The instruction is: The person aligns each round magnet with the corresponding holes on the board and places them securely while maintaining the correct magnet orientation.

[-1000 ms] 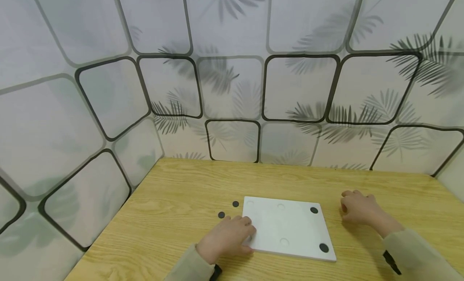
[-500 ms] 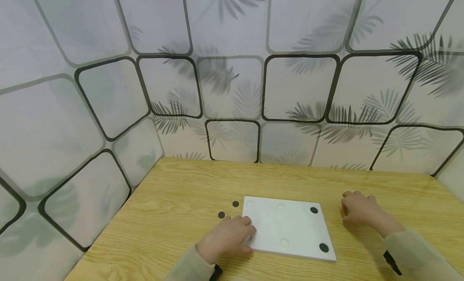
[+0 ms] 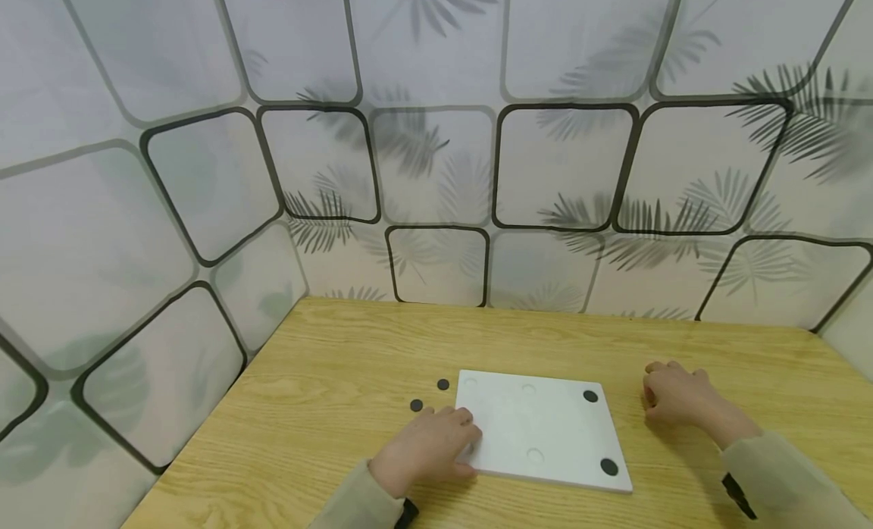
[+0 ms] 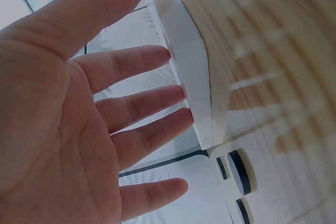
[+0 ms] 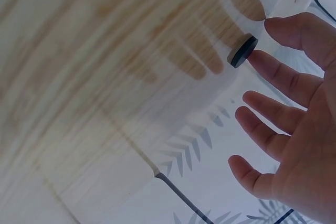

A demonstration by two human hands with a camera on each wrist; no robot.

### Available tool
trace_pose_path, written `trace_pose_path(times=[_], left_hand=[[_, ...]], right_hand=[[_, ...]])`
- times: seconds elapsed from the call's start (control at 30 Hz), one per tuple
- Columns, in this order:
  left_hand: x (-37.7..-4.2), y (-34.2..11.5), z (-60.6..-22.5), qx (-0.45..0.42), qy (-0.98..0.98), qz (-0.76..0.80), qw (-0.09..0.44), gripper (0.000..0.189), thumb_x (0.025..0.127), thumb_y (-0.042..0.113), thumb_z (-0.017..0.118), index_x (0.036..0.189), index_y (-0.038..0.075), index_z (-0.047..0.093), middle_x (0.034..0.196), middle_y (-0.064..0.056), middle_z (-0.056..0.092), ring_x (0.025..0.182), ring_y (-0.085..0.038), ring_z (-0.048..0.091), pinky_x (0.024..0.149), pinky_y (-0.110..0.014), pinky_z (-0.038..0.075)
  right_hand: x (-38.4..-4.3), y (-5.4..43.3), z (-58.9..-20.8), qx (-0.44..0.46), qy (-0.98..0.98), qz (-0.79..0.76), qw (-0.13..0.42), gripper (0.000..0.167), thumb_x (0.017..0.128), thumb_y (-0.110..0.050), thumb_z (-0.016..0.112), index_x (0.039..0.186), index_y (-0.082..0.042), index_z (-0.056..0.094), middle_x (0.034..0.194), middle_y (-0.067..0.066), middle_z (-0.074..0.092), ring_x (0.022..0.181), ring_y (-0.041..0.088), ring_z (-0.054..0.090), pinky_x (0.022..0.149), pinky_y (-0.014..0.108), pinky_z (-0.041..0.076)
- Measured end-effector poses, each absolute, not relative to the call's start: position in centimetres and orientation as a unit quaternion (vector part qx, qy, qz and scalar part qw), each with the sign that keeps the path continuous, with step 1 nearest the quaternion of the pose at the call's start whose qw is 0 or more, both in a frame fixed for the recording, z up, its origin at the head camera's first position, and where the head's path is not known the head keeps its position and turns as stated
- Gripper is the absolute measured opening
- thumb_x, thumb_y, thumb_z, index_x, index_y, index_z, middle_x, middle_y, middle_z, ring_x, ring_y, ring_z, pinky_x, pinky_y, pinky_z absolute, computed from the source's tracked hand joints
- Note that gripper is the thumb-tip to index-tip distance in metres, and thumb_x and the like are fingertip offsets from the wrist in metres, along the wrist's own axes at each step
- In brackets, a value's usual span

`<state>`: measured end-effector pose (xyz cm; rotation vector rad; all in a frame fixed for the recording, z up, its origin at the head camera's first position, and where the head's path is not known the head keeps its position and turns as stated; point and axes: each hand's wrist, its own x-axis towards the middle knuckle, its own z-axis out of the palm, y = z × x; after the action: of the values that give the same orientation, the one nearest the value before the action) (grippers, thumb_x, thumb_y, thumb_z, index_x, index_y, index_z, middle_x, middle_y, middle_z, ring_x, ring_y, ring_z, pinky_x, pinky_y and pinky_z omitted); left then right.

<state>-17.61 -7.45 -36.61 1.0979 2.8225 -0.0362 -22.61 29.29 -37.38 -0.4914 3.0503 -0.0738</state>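
A white board point(image 3: 539, 423) with shallow round recesses lies on the wooden table. Two black discs, a far one point(image 3: 590, 395) and a near one point(image 3: 609, 466), sit along its right side. My left hand point(image 3: 430, 446) rests at the board's left edge, fingers loosely spread; in the left wrist view the fingertips point(image 4: 176, 94) meet the board. To the right of the board, my right hand point(image 3: 685, 396) rests on the table with bent, relaxed fingers. Its index fingertip point(image 5: 254, 59) touches a black disc point(image 5: 242, 52), hidden in the head view.
Two loose black discs, one farther back point(image 3: 443, 383) and one nearer point(image 3: 417, 405), lie on the table left of the board. The left wrist view shows a third disc point(image 4: 242, 212) close by. A patterned curtain point(image 3: 436, 173) stands behind the table point(image 3: 341, 347) and along its left side.
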Motion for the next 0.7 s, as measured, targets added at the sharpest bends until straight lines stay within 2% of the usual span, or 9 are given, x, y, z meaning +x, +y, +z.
trace_pose_path(times=[0.33,0.7], left_hand=[[-17.66,-7.46,-36.67,0.359,0.931,-0.01,0.062,0.036,0.074,0.046,0.065,0.102,0.023,0.061,0.097,0.01,0.051,0.083,-0.007,0.047,0.072,-0.033,0.042],[-17.7,-7.41,-36.82,0.363,0.93,-0.014,0.054,0.035,0.074,0.046,0.066,0.1,0.023,0.061,0.092,0.011,0.049,0.079,-0.006,0.045,0.069,-0.031,0.041]], right_hand=[[-22.41,29.53,-37.47,-0.159,0.987,-0.023,0.022,0.022,0.063,-0.016,0.071,0.062,-0.017,0.049,0.108,0.027,0.05,0.094,0.045,0.044,0.062,0.062,0.03],[-22.56,30.13,-37.8,-0.156,0.987,-0.016,0.023,0.018,0.061,-0.014,0.067,0.062,-0.017,0.05,0.108,0.027,0.049,0.095,0.047,0.043,0.059,0.058,0.031]])
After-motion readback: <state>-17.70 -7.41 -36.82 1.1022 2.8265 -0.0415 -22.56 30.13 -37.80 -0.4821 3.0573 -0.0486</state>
